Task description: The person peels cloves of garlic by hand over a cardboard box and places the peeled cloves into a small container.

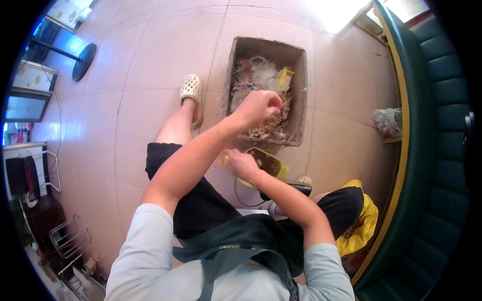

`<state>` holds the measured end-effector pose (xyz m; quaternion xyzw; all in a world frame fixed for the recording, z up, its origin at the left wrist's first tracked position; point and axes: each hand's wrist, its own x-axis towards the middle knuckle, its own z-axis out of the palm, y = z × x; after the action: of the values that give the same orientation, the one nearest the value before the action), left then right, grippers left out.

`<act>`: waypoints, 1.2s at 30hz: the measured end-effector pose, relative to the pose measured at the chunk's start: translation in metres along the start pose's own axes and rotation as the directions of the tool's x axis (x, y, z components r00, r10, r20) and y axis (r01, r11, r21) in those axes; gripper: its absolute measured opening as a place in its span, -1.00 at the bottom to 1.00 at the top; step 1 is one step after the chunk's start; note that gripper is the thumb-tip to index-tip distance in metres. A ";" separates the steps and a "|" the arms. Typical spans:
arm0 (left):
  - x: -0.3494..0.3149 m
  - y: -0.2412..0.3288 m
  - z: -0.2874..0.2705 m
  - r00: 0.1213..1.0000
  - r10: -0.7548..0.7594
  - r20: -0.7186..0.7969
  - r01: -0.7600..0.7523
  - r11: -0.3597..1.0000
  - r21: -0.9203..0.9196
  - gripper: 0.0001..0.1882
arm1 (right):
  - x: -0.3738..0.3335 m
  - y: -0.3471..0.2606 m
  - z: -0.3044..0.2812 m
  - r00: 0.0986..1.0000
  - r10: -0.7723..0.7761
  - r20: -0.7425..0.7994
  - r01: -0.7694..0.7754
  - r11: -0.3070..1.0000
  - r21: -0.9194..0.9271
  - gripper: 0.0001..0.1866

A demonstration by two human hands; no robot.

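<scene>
My left hand (257, 109) hangs over a worn grey-brown box (304, 95), its fingers curled together. Whether anything is in them I cannot make out. The box holds dry brown scraps like peelings (268, 128), crumpled clear plastic (262, 72) and a small yellow carton (285, 79). Nearer to me, my right hand (242, 164) is closed on a small tan piece (222, 159) whose kind I cannot tell. Just beside that hand stands a yellow-rimmed container (282, 173) with a few pale pieces inside, partly hidden by my hand and forearm.
A yellow bag (369, 215) with brown contents lies by my right leg. Along the right runs a dark green padded bench (437, 125), with a clear plastic bag (386, 122) by it. A stand with a round black base (84, 61) and a metal rack (69, 236) are on the left.
</scene>
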<state>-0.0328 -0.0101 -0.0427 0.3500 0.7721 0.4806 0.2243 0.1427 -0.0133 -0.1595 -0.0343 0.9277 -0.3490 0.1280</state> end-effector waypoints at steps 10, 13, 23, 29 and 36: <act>-0.005 -0.003 -0.010 0.999 -0.030 0.038 0.032 0.999 -0.039 -0.50 | -0.031 0.012 -0.167 0.875 -0.158 -0.458 0.073 0.978 -0.198 -0.59; -0.001 0.005 -0.017 0.988 -0.072 0.135 0.096 0.978 -0.183 -0.42 | -0.031 0.015 -0.190 0.906 -0.167 -0.389 0.052 0.956 -0.290 -0.38; -0.001 0.009 -0.022 0.963 -0.167 0.210 0.234 0.904 -0.357 -0.37 | -0.018 0.048 -0.187 0.950 -0.016 -0.310 -0.117 0.907 -0.405 -0.24; 0.003 0.017 -0.020 0.965 -0.161 0.208 0.230 0.902 -0.365 -0.35 | -0.007 0.069 -0.178 0.950 0.039 -0.310 -0.158 0.916 -0.368 -0.33; -0.001 0.015 -0.022 0.980 -0.121 0.159 0.170 0.924 -0.343 -0.41 | -0.010 0.054 -0.189 0.909 -0.063 -0.412 -0.092 0.934 -0.346 -0.42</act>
<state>-0.0419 -0.0195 -0.0201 0.2772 0.6794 0.5693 0.3707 0.1042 0.1500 -0.0560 0.0251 0.9815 -0.1727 -0.0789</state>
